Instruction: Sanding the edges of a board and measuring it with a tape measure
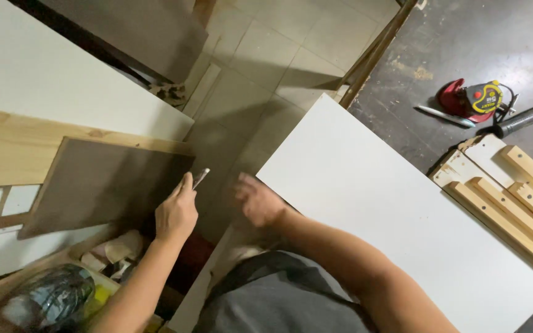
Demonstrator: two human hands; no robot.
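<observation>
My left hand is closed around a small slim metal tool whose tip sticks out past my thumb, held over the floor gap beside a grey-brown board. My right hand is blurred, fingers loosely curled, at the near left edge of a large white panel that lies on the dark workbench. Whether it touches the panel's edge I cannot tell. It holds nothing that I can see.
A yellow-and-red tape measure, a pen and a grey tube lie on the dark bench. Several wooden slats sit at the right. White and wooden boards lean at left above a cluttered box. Tiled floor lies between.
</observation>
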